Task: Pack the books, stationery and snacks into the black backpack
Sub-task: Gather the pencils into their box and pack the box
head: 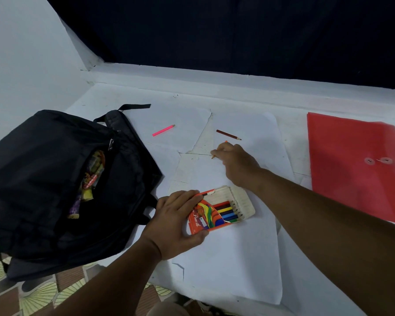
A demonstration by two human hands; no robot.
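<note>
- Pinching an orange pencil (214,154) in the right hand (236,164), fingers curled round it, tip poking out below the knuckles; light, stiff, thin, so I'd judge it rolls easily, best taken mid-shaft.
- Holding the coloured-pencil box (217,210) with the left hand (177,221), fingers spread over its printed end, thumb under the near edge; thin card, probably crushes if squeezed.
- Lying beyond the right fingertips: brown pencil (228,135); pink pencil (163,130) further left.
- Sitting left of the left hand: black backpack (43,179), open, snack wrappers (90,179) showing inside; soft, floppy mouth.
</note>
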